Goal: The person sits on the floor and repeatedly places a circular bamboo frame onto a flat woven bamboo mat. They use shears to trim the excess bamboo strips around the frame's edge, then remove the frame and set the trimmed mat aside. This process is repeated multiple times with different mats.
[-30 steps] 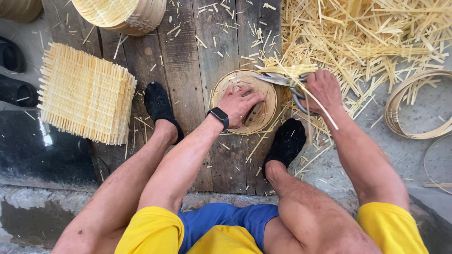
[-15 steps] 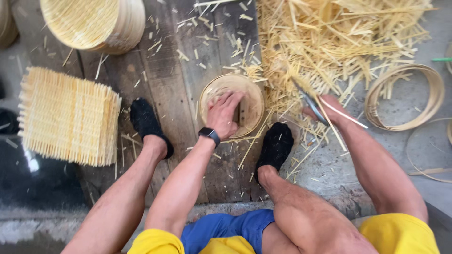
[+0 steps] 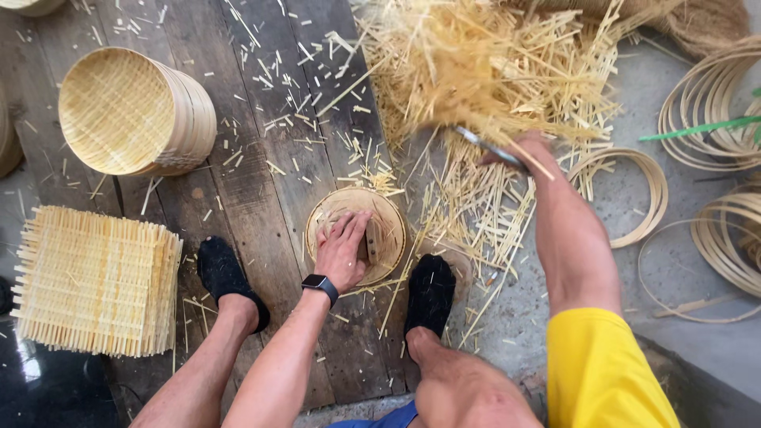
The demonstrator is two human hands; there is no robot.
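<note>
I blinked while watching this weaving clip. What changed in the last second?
The right hand swung the blade up and away from the round bamboo tray, towards the pile of strips. The left hand stayed pressed on the tray; both feet stayed put.

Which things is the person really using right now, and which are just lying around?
In use:
- left hand pressing on the small round woven bamboo tray
- right hand gripping a grey metal blade

Lying about:
- pile of pale bamboo offcuts
- stack of square woven bamboo mats
- stack of round bamboo baskets
- thin bamboo hoops
</note>
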